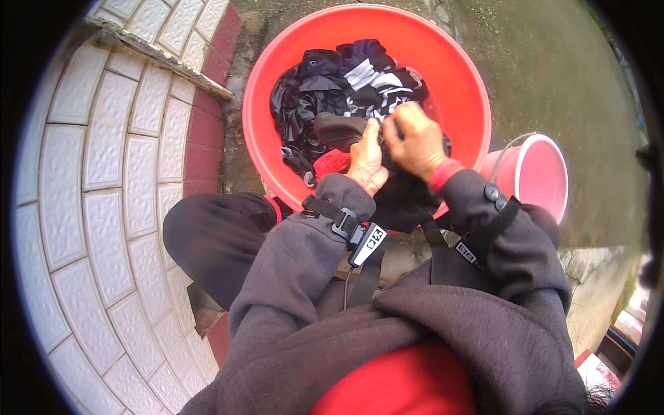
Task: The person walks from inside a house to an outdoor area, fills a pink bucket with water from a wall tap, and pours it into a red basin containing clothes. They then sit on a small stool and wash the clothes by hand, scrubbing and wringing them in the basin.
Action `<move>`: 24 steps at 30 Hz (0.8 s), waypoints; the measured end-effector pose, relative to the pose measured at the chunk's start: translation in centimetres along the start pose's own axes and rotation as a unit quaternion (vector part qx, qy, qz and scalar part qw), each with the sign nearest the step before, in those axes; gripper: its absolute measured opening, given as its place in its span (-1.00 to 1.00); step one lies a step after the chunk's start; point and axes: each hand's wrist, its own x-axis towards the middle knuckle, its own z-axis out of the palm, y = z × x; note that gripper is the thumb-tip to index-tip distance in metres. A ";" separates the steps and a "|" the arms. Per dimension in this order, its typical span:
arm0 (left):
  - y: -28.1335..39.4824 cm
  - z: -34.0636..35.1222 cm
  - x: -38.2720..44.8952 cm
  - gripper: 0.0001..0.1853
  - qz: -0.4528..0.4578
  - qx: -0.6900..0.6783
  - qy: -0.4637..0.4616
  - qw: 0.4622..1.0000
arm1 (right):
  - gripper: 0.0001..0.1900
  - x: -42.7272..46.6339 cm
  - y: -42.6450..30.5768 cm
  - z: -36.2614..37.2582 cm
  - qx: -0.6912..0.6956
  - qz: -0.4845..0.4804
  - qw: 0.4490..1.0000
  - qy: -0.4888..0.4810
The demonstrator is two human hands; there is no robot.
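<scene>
A large red plastic basin (456,72) stands before me with a heap of dark clothes (306,98) in it, some black and white. My left hand (368,161) is at the near part of the basin, closed on a dark cloth garment (340,129). Just to its right, my right hand (415,137) has its fingers bent onto the same dark cloth, close to my left thumb. Part of the dark cloth hangs below my hands over the basin's near rim. A red cloth (331,163) lies beside my left hand. The fingertips of my right hand are partly hidden.
A pink bucket (542,176) with a wire handle stands right of the basin, near my right forearm. A white-tiled wall (104,150) with a red-tiled lower band rises on the left. Wet-looking concrete ground (550,78) lies beyond. My knees flank the basin's near side.
</scene>
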 end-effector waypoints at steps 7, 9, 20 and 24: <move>-0.1 -0.3 0.4 -0.72 0.019 0.011 0.012 1.000 | -0.85 -0.9 0.1 -0.5 -0.005 0.018 0.999 -0.049; -0.1 -0.5 0.3 -0.69 0.008 0.007 -0.020 1.000 | -0.89 -1.2 -0.2 -0.4 0.031 -0.090 0.991 -0.092; 1.7 1.4 -1.5 -0.51 -0.009 0.033 -0.199 0.979 | -0.52 0.1 3.4 -2.5 0.067 0.036 0.981 -0.177; 2.5 1.3 -2.0 -0.35 -0.034 0.080 -0.264 0.961 | -0.27 0.2 2.4 -3.0 0.007 0.041 0.968 -0.249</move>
